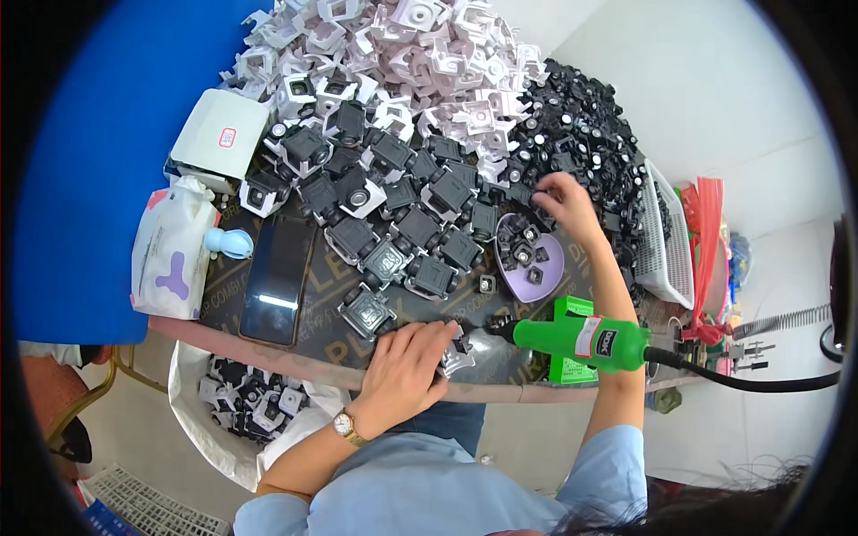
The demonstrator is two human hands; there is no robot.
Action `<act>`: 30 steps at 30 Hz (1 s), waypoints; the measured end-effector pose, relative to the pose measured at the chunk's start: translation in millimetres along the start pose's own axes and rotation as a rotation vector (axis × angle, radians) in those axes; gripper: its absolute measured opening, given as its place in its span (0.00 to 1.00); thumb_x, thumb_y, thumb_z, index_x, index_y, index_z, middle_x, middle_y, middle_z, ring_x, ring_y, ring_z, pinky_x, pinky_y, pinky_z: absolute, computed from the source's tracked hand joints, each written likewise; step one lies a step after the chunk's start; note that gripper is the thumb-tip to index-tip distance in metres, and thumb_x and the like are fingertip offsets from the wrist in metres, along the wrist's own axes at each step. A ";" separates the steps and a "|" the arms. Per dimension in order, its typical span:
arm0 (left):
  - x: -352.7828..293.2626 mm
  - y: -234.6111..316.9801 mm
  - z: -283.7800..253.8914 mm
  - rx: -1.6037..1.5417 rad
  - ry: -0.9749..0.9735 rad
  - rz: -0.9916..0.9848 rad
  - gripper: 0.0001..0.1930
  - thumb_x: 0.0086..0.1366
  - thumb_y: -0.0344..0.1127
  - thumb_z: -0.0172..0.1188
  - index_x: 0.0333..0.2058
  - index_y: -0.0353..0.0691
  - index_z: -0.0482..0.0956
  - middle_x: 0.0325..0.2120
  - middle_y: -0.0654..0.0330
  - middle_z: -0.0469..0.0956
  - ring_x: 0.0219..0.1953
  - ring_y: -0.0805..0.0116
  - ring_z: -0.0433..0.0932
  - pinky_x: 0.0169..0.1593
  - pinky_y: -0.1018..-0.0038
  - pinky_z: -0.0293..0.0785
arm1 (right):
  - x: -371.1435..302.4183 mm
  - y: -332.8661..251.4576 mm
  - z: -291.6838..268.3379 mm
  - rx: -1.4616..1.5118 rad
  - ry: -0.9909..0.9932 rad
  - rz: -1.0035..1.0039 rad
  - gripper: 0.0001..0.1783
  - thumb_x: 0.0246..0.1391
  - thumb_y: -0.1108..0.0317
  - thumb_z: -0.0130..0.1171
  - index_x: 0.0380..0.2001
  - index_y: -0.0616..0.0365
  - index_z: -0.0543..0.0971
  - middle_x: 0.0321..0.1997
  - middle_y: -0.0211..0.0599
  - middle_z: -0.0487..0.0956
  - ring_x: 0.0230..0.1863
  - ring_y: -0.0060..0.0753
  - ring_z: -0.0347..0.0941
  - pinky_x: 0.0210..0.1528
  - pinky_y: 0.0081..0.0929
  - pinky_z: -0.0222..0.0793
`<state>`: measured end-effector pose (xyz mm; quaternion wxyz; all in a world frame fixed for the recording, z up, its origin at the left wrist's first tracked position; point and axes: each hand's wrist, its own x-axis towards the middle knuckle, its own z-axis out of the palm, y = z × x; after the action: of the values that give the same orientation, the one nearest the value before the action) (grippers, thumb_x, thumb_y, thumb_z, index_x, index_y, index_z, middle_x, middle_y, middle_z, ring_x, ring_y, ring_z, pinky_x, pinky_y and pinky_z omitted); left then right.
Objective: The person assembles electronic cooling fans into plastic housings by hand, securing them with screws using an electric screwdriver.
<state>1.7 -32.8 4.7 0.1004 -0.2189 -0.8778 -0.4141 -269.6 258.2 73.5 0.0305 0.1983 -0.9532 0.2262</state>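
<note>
My left hand [407,362] is closed at the table's front edge, holding a white plastic bracket [459,354] with a black part in it. The fingers cover part of it. My right hand [569,204] reaches to the edge of the heap of small black parts [585,134], its curved fingers and thumb apart. Just below that hand sits a purple dish [547,266] with several small square black parts [523,246]. A green power screwdriver [581,342] lies across a green plastic stand, its tip toward the bracket, beneath my right forearm.
White brackets [429,54] form a tall heap at the back. Black-and-white assemblies [416,228] spread over the middle. At left are a phone [279,281], a tissue pack [174,250] and a white box [219,138]. A white sack [192,393] of parts stands below; a white basket [657,237] is right.
</note>
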 end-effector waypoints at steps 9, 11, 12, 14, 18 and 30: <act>-1.3 0.5 -0.5 -0.015 0.020 0.020 0.38 0.53 0.34 0.64 0.64 0.38 0.65 0.56 0.54 0.73 0.56 0.56 0.70 0.56 0.61 0.65 | -3.7 8.6 7.6 -0.196 0.047 -0.058 0.11 0.47 0.73 0.63 0.37 0.60 0.79 0.38 0.48 0.80 0.44 0.52 0.74 0.47 0.41 0.71; -1.4 0.9 -0.3 -0.030 0.023 0.014 0.37 0.53 0.34 0.64 0.64 0.38 0.66 0.56 0.54 0.73 0.56 0.55 0.70 0.56 0.61 0.65 | -38.0 2.4 -9.8 -0.223 0.257 -0.247 0.11 0.47 0.77 0.62 0.37 0.59 0.78 0.39 0.43 0.78 0.47 0.48 0.72 0.50 0.38 0.69; -1.1 0.3 -0.7 -0.037 0.019 0.012 0.37 0.53 0.34 0.64 0.64 0.38 0.66 0.56 0.54 0.73 0.55 0.55 0.71 0.56 0.60 0.65 | -60.9 -12.8 -22.5 -0.256 0.298 -0.278 0.10 0.47 0.78 0.63 0.35 0.59 0.78 0.40 0.41 0.77 0.48 0.46 0.71 0.52 0.36 0.68; -1.0 -0.5 -2.6 -0.049 0.003 0.018 0.37 0.53 0.33 0.64 0.64 0.38 0.66 0.57 0.53 0.73 0.55 0.55 0.72 0.56 0.61 0.66 | -117.1 -18.2 -35.5 -0.241 0.305 -0.162 0.09 0.48 0.79 0.63 0.35 0.60 0.80 0.35 0.39 0.75 0.39 0.45 0.74 0.43 0.33 0.71; -0.5 -9.3 -1.5 -0.124 0.018 0.059 0.39 0.52 0.32 0.66 0.64 0.39 0.65 0.58 0.51 0.71 0.57 0.51 0.71 0.57 0.60 0.66 | -237.6 -57.1 -17.1 -0.067 0.140 0.058 0.09 0.49 0.79 0.61 0.36 0.62 0.80 0.32 0.42 0.81 0.30 0.39 0.80 0.38 0.29 0.75; -3.2 -11.1 -6.9 -0.307 -0.017 -0.037 0.41 0.54 0.30 0.72 0.66 0.38 0.63 0.57 0.50 0.75 0.55 0.53 0.77 0.59 0.64 0.73 | -264.4 -111.4 29.3 -0.044 -0.078 -0.196 0.19 0.45 0.74 0.67 0.42 0.64 0.74 0.57 0.51 0.71 0.50 0.53 0.73 0.50 0.40 0.72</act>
<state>-0.6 -45.3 0.3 0.0508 -0.2191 -0.8088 -0.5434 18.1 250.3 54.7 0.0198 0.2985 -0.9344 0.1932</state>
